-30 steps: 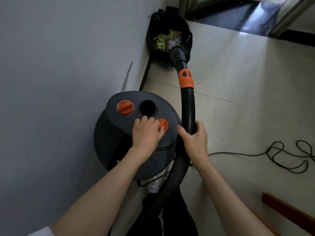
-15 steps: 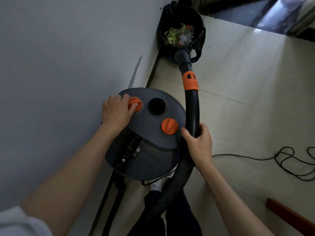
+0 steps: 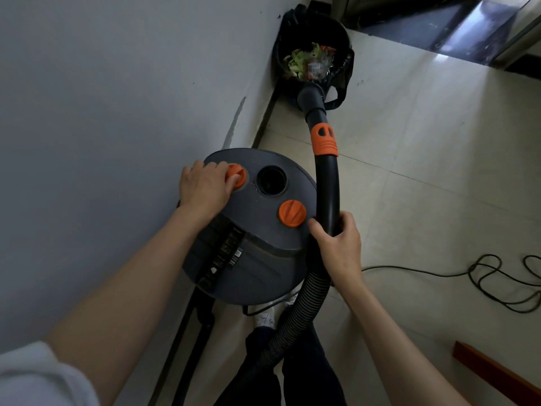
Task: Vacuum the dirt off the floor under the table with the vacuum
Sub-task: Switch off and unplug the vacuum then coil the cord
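A dark grey round vacuum body (image 3: 254, 259) stands on the floor against the wall. Its top carries a round open port (image 3: 270, 180) and two orange knobs. My left hand (image 3: 205, 189) grips the left orange knob (image 3: 237, 174). The right orange knob (image 3: 292, 213) is untouched. My right hand (image 3: 336, 244) holds the curved black hose handle (image 3: 328, 189), which has an orange collar (image 3: 324, 140). The ribbed hose (image 3: 304, 306) runs down from my right hand toward my legs.
A black bin (image 3: 314, 58) lined with a bag and holding scraps stands in the corner, just behind the hose end. A black power cord (image 3: 491, 276) loops across the tiled floor at right. A wooden edge (image 3: 494, 373) shows at lower right. The grey wall (image 3: 102, 112) is at left.
My left hand moved from the right orange knob to the left orange knob and now grips it. My right hand kept hold of the hose handle.
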### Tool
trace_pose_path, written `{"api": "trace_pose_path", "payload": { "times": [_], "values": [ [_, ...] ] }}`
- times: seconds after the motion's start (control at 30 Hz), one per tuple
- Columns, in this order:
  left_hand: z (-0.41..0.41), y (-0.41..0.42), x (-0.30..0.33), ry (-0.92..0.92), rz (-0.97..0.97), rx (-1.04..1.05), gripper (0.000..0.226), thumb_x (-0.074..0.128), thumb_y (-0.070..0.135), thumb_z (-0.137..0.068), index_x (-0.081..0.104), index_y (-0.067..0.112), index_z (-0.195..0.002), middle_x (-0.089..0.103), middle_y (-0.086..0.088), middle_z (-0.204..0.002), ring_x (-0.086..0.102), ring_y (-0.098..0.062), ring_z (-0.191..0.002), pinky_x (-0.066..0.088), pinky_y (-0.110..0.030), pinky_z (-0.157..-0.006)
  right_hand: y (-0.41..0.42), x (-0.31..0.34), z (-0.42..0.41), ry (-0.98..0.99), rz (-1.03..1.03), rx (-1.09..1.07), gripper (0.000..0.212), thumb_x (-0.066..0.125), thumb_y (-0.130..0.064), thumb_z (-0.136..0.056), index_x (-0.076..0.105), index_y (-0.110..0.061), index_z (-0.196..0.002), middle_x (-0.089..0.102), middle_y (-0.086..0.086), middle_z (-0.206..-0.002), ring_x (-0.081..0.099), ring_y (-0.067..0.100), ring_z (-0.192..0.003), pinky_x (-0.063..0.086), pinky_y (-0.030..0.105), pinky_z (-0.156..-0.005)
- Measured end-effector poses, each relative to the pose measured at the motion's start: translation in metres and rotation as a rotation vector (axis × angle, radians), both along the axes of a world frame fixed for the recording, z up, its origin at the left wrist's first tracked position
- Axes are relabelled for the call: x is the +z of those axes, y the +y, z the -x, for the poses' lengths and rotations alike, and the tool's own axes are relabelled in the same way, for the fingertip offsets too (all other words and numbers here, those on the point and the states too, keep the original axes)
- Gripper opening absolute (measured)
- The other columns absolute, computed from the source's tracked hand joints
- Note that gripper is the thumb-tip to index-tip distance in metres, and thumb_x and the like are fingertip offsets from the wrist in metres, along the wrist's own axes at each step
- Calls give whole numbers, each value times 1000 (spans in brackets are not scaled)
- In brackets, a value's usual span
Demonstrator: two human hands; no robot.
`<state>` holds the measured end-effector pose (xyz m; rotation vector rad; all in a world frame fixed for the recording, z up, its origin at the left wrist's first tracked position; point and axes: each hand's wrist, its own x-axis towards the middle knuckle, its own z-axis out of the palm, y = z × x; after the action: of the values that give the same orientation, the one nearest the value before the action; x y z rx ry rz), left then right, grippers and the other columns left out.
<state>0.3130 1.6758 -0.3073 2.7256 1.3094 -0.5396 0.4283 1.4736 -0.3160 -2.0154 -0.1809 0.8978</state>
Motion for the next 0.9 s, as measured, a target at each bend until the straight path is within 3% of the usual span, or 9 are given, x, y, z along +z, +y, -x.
{"api": "trace_pose_path", "payload": {
  "times": [0.13, 0.3, 0.47, 0.57, 0.7, 0.83, 0.9],
  "values": [
    [16, -6, 4, -54, 78, 28, 31, 44, 33, -96, 51, 6, -110, 54, -17, -115, 45, -36, -108, 36, -41, -84, -5, 7, 8, -20, -22, 28, 23, 69, -23, -84, 52, -17, -97, 53, -8, -81, 52, 3, -72, 40, 13, -59],
    [56, -35, 13, -317, 147, 124, 22, 48, 19, -94, 56, 4, -109, 54, -18, -108, 46, -34, -103, 38, -41, -85, -16, 21, 31, -89, -59, 74, 25, 69, -24, -84, 51, -23, -101, 57, 0, -89, 56, 16, -82, 48, 28, -70],
    [96, -70, 31, -550, 225, 78, 26, 53, 8, -90, 55, 4, -115, 53, -16, -110, 49, -30, -103, 39, -35, -89, -31, 35, 69, -238, -57, 178, 29, 67, -25, -86, 51, -25, -109, 52, -11, -84, 55, 15, -82, 44, 29, -71],
    [119, -89, 52, -672, 170, -27, 37, 58, 2, -84, 51, 3, -121, 51, -16, -117, 49, -29, -108, 39, -31, -92, -44, 45, 93, -398, -25, 245, 38, 66, -24, -86, 52, -20, -121, 54, -7, -94, 53, 14, -87, 43, 30, -75],
    [148, -113, 89, -755, 45, -250, 55, 65, 5, -77, 42, 8, -128, 45, -18, -126, 47, -33, -113, 43, -42, -96, -64, 66, 129, -601, 41, 328, 42, 65, -23, -87, 52, -14, -126, 58, 4, -103, 54, 20, -91, 45, 36, -80],
    [163, -133, 128, -688, -45, -462, 76, 73, 13, -72, 32, 20, -135, 29, -13, -141, 31, -34, -130, 33, -50, -104, -81, 98, 160, -762, 69, 420, 44, 66, -22, -87, 52, -11, -126, 60, 9, -106, 55, 25, -95, 45, 39, -84],
    [161, -142, 146, -616, -70, -561, 78, 74, 17, -71, 32, 21, -136, 34, -14, -144, 27, -36, -134, 24, -55, -108, -90, 118, 168, -856, 79, 472, 45, 67, -21, -86, 52, -9, -127, 61, 11, -108, 55, 26, -95, 40, 37, -84]
  ]
}}
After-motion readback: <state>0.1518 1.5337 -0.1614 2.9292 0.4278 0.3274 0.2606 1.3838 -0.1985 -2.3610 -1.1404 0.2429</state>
